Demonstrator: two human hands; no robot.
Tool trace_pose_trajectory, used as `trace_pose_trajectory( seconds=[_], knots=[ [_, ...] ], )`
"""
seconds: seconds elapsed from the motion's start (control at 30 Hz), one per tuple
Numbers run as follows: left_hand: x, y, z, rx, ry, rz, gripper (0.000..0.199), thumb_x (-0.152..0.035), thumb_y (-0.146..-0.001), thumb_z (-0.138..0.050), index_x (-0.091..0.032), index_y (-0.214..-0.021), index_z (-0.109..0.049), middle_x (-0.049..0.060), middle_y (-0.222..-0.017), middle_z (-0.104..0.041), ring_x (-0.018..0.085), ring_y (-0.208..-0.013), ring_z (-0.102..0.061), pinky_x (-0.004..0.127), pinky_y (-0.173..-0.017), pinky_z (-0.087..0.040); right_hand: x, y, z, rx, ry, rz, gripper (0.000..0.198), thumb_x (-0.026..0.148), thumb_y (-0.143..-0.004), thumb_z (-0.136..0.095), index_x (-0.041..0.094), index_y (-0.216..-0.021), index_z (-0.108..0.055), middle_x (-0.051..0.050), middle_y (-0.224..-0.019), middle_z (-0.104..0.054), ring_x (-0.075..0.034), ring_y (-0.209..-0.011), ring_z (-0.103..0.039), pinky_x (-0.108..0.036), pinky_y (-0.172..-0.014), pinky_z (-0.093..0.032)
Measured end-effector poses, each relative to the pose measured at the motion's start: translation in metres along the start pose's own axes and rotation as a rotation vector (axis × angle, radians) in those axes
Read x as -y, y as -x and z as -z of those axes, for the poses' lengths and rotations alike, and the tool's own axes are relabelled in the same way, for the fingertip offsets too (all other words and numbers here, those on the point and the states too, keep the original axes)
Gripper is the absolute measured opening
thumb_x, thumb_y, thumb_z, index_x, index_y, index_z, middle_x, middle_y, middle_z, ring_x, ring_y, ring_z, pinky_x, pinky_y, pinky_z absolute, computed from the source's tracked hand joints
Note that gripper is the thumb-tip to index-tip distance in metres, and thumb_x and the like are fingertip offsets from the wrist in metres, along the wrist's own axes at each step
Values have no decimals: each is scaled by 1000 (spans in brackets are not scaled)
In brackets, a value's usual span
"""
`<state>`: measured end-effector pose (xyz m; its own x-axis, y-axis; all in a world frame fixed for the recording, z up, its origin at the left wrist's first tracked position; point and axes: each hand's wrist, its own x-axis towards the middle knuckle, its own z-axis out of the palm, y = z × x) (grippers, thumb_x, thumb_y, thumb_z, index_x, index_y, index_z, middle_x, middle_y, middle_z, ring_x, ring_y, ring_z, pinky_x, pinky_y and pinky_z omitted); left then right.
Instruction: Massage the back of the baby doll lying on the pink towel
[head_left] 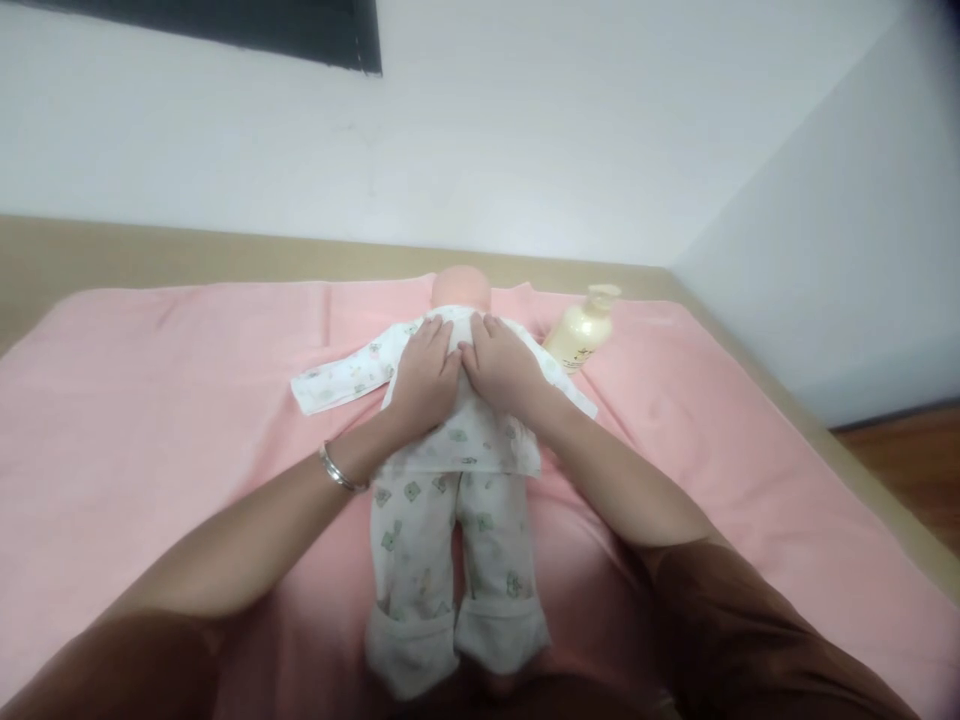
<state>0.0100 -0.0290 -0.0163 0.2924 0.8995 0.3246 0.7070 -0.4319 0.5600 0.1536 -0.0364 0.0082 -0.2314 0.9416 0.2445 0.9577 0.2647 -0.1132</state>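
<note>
A baby doll (pixel 461 288) in a white patterned top (pixel 459 445) and matching trousers (pixel 420 540) lies on a pink sheet, its head at the far end. My left hand (pixel 429 368) rests flat on the upper left of the doll's top, fingers stretched out. On the upper right of the top, my right hand (pixel 499 362) lies flat too, with its thumb close to the left one. The doll's sleeves spread out to both sides. Its trouser cuffs are turned up near me, and no face shows on the rounded head.
A pale yellow pump bottle (pixel 583 330) stands tilted beside the doll's right-hand sleeve. The pink sheet (pixel 150 420) covers a tan surface (pixel 225 245) that meets a white wall. A dark panel (pixel 300 30) is on the wall, and brown floor (pixel 907 465) shows at right.
</note>
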Motion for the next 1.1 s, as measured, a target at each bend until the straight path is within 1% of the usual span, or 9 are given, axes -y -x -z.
trace_pose_trajectory(
  seconds=[0.17,0.23,0.33,0.43,0.57,0.7,0.77,1.0,1.1],
  knots=[
    [12,-13,4,14,28,29,60,-27,-91,-36,-5,-146,-47,18,-159,-42,31,-151,-35,51,-130,-25,18,21,0,-58,100,44,59,29,-106,-27,-10,-150,-38,-35,-145,-49,-41,-140,-45,-53,-116,-38],
    [13,-11,3,-15,34,73,61,-29,-92,-37,-6,-148,-46,19,-161,-39,33,-153,-32,55,-130,-24,22,26,0,-68,96,77,58,26,-105,-27,-9,-149,-39,-35,-146,-48,-41,-142,-43,-55,-116,-38],
    [14,-7,-1,-55,63,130,61,-32,-94,-38,-9,-150,-43,19,-163,-35,36,-155,-27,61,-128,-23,22,26,0,-60,14,106,54,23,-104,-30,-3,-148,-44,-29,-150,-48,-39,-146,-39,-56,-120,-35],
    [15,-6,-2,-47,71,119,61,-35,-96,-35,-8,-150,-42,20,-162,-36,36,-155,-27,60,-128,-22,20,18,-1,-49,-102,40,52,22,-103,-30,3,-148,-47,-25,-154,-43,-38,-149,-34,-57,-121,-32],
    [16,-7,-2,-30,-3,71,62,-34,-97,-34,0,-149,-42,26,-159,-37,37,-153,-29,58,-129,-21,18,11,-3,-51,-173,-34,52,22,-103,-27,4,-148,-47,-28,-156,-38,-40,-150,-31,-60,-120,-30],
    [19,-7,-4,-55,0,73,56,-34,-97,-37,-8,-147,-46,22,-159,-39,36,-151,-33,62,-125,-28,21,13,-3,-64,-215,-28,52,28,-105,-27,7,-145,-51,-26,-155,-42,-40,-149,-33,-63,-119,-31],
    [20,-7,-6,-71,9,82,55,-33,-96,-40,-11,-146,-47,20,-159,-41,35,-151,-34,61,-125,-28,22,14,-3,-71,-208,-26,51,29,-104,-30,8,-143,-53,-25,-155,-43,-41,-148,-34,-64,-118,-31],
    [16,-6,-8,-92,11,95,57,-37,-96,-42,-10,-146,-48,20,-159,-41,36,-152,-33,59,-127,-27,5,-1,-5,-39,-173,-91,54,25,-100,-35,5,-149,-47,-23,-157,-42,-39,-148,-36,-59,-120,-31],
    [13,-6,-5,-83,-3,100,58,-37,-96,-43,-9,-146,-48,21,-158,-41,36,-152,-32,58,-127,-27,0,-4,-8,-56,-165,-92,55,27,-100,-35,3,-149,-46,-22,-156,-43,-39,-147,-37,-58,-120,-30]
  ],
)
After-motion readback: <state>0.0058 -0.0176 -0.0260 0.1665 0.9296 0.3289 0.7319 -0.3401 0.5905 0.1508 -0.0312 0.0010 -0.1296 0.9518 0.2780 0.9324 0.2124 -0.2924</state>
